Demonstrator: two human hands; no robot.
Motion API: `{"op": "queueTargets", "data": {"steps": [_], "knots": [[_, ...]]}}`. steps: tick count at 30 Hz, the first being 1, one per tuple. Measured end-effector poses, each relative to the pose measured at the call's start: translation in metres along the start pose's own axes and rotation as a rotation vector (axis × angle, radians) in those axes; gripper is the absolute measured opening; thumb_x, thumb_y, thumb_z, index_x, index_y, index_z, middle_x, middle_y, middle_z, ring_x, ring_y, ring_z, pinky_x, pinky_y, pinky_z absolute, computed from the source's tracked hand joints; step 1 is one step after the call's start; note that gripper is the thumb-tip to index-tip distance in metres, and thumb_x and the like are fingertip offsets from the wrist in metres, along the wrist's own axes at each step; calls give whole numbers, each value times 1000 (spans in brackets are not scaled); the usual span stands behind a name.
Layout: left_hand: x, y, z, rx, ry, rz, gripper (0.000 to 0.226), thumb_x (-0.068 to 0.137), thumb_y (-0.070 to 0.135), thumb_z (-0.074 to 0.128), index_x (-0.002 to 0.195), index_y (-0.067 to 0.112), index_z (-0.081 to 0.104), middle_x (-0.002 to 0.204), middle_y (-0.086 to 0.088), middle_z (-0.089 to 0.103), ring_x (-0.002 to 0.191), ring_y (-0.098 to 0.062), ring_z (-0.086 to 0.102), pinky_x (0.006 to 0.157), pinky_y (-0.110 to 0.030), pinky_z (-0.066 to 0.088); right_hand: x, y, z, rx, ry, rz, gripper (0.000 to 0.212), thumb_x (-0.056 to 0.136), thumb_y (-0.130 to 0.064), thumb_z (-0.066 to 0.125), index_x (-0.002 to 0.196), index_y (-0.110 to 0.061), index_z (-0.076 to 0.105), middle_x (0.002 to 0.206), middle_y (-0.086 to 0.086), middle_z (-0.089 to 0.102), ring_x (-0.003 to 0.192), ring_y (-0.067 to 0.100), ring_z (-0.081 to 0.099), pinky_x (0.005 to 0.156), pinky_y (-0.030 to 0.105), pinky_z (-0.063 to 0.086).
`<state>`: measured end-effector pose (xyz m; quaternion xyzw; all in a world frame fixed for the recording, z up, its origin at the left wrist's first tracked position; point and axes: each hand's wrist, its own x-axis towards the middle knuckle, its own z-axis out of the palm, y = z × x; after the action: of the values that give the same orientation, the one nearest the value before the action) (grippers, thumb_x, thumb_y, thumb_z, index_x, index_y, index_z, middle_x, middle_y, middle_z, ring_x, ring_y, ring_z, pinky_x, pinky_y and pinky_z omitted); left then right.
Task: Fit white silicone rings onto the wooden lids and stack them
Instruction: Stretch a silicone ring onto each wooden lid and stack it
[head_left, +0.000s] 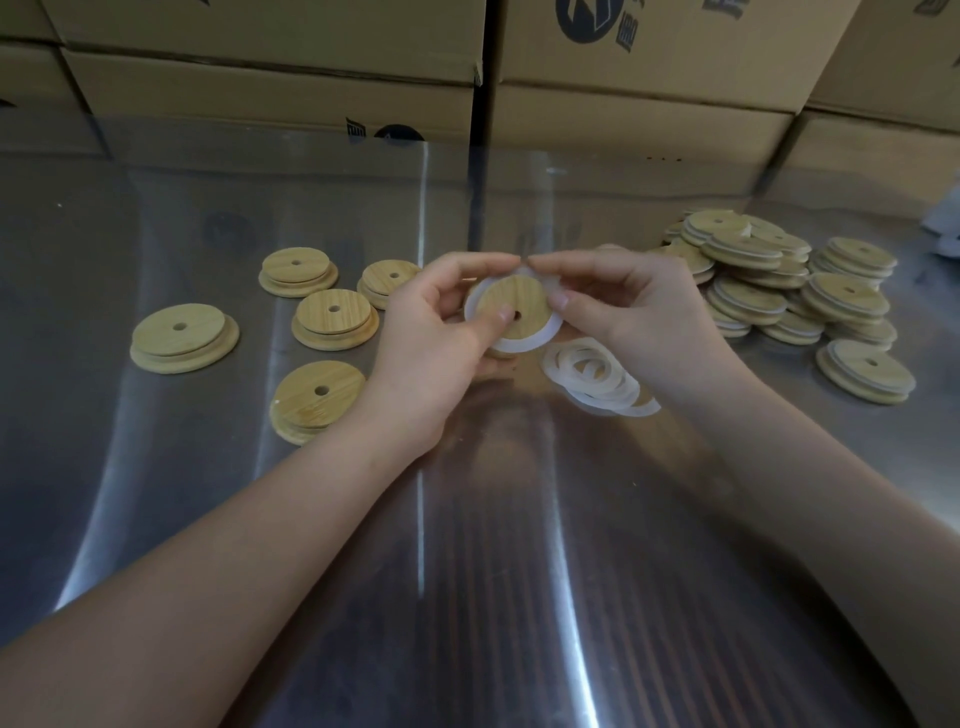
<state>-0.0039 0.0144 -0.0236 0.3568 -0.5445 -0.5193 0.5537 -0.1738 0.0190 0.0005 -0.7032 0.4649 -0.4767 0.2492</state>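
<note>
A round wooden lid (519, 299) with a small hole is held up between both hands, with a white silicone ring (524, 343) around its raised step. My left hand (441, 332) grips the lid from the left, thumb on its face. My right hand (639, 312) pinches the ring at its top and right edge. Several loose white rings (597, 376) lie just below on the table. Bare lids (179, 338) lie to the left. A pile of ringed lids (789, 291) sits at the right.
The shiny metal table (467, 545) stretches toward me. Stacked cardboard boxes (623, 109) wall off the far edge. One ringed lid (865, 371) lies apart at the far right. A white object (948, 228) shows at the right edge.
</note>
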Motion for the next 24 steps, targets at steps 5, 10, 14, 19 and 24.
{"op": "queueTargets", "data": {"steps": [5, 10, 14, 19, 24], "knots": [[3, 4, -1, -95, 28, -92, 31, 90, -7, 59, 106, 18, 69, 102, -4, 72, 93, -21, 72, 70, -43, 61, 2, -1, 0, 193, 48, 145, 22, 85, 4, 67, 88, -17, 68, 69, -7, 68, 68, 10, 69, 63, 21, 55], [2, 6, 0, -241, 43, -167, 34, 90, -10, 56, 106, 16, 70, 104, -7, 72, 95, -25, 72, 71, -44, 61, 2, -6, -1, 246, 17, 186, 13, 86, 4, 67, 85, -9, 68, 70, 0, 72, 64, 13, 71, 59, 19, 54], [2, 5, 0, -343, 28, -201, 38, 90, -12, 52, 110, 16, 68, 104, -9, 71, 96, -28, 72, 70, -45, 60, 2, -7, -4, 226, -12, 172, 12, 86, 4, 67, 85, -8, 69, 73, 2, 74, 64, 16, 71, 60, 20, 55], [5, 6, -2, -317, -16, -236, 41, 91, -9, 53, 124, 13, 61, 120, -17, 64, 102, -28, 70, 75, -46, 60, 0, -4, -2, 267, -11, 140, 13, 87, 3, 66, 88, -9, 71, 76, 5, 73, 65, 16, 69, 61, 22, 56], [5, 4, -4, -189, -47, -245, 17, 87, 4, 66, 104, 9, 68, 116, -15, 67, 102, -26, 70, 80, -45, 60, -2, -3, 5, 234, -7, 83, 19, 87, 3, 66, 87, -14, 72, 79, 2, 74, 70, 14, 70, 63, 22, 56]]}}
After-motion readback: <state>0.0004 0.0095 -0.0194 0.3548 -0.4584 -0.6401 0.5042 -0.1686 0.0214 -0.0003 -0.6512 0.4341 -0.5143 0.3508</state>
